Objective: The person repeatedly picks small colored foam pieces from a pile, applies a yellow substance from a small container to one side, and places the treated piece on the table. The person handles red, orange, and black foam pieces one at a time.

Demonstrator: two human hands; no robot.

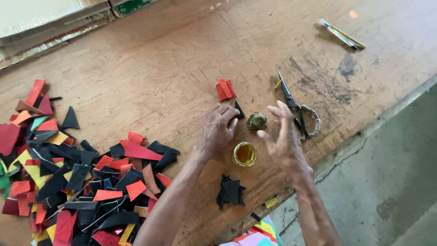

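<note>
Open glue pot between two working hands, close to the near table edge.

The left hand (219, 128) presses a small black triangular leather scrap (238, 110) flat on the scuffed plywood table (159, 68), fingers curled over it; the right hand (283, 136) hovers spread wide and empty, just right of the small open round tin of yellowish glue (245, 153). The tin's dark gummy lid (257, 121) lies just beyond it. A careless wrist could likely tip the tin, spilling onto the stack of black leather pieces (230, 191) nearer. Sticky fingers might smear the scrap; the pointed black scissors (296, 109) lie close on the right.
</note>
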